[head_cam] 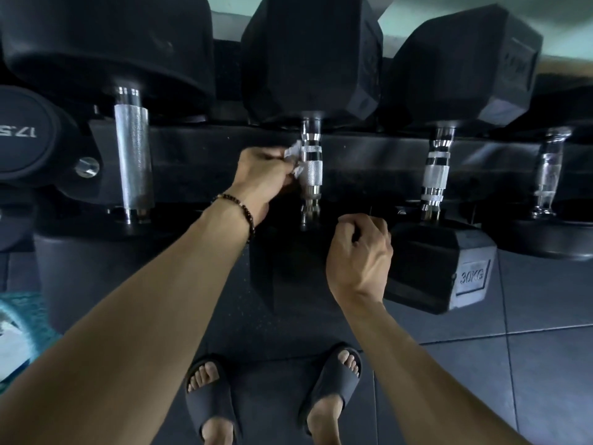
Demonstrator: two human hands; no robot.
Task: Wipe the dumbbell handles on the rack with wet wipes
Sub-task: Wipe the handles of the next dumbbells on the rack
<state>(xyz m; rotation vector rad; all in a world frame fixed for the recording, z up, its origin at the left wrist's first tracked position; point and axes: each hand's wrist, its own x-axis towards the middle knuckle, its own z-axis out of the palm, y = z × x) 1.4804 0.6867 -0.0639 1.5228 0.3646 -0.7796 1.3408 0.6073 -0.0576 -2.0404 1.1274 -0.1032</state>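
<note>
Black dumbbells lie across a dark rack (199,162), their chrome handles pointing toward me. My left hand (261,178) grips a crumpled white wet wipe (294,160) and holds it against the left side of the middle dumbbell's knurled handle (312,170). My right hand (361,252) hovers lower and to the right, fingers curled and holding nothing, beside the near head of the 30KG hex dumbbell (449,268). That dumbbell's handle (434,175) stands untouched, as does the thick knurled handle (133,155) to the left.
A round 17.5 dumbbell head (22,136) sits at far left and a fourth handle (550,171) at far right. My feet in dark slides (272,396) stand on dark floor tiles. A blue-and-white packet (16,329) lies at the lower left edge.
</note>
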